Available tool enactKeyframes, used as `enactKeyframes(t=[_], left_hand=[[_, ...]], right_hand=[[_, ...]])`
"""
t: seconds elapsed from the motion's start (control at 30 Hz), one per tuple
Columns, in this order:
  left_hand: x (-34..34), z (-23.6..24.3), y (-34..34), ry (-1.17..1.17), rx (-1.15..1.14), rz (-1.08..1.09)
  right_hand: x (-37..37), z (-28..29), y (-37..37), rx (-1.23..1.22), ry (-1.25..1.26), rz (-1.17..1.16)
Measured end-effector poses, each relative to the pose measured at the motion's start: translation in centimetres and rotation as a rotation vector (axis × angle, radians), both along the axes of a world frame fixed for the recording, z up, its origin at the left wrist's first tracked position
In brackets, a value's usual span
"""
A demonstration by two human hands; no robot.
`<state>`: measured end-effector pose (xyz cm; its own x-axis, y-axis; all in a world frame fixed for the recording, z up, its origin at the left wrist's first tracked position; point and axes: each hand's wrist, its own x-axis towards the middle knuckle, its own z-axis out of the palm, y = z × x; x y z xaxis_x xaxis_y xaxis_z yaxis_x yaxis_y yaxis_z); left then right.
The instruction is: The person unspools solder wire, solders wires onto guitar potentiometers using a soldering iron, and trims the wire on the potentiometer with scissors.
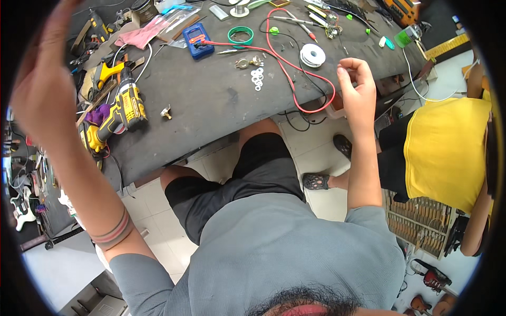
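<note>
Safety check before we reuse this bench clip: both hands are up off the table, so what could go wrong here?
1. The red lead loops over the table edge just below the right hand; a snag could drag the blue multimeter.
2. The yellow drill lies near the front edge under the raised left hand; a bump might knock it off.
3. The loose washers could scatter.

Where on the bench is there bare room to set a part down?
The bare patch is mid-bench, between the yellow drill, the washers and the red lead, down to the near edge. A small brass part sits at its left. The far edge and left end are crowded with tools.
</note>
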<state>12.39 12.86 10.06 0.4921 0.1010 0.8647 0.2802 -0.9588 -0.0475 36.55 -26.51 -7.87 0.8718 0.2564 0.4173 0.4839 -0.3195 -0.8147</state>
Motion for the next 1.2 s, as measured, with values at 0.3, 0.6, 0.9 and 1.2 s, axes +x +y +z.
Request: enactKeyframes(t=[0.3,0.6,0.9,1.2], left_hand=[[5.0,-14.9,-5.2,0.463,-0.389,-0.503],[6.6,-19.2,-7.9,0.500,-0.466,-0.447],[7.8,-20.2,-7.9,0.580,-0.313,-0.470],[6.9,-19.6,-8.7,0.544,-0.225,-0.443]], right_hand=[[-1.1,-1.9,-0.8,-0.254,-0.120,-0.028],[-0.3,-2.7,-0.1,-0.106,-0.007,-0.045],[1.1,-2.1,-1.0,-0.188,-0.035,-0.108],[6.0,-2.2,1.8,-0.352,-0.220,0.142]])
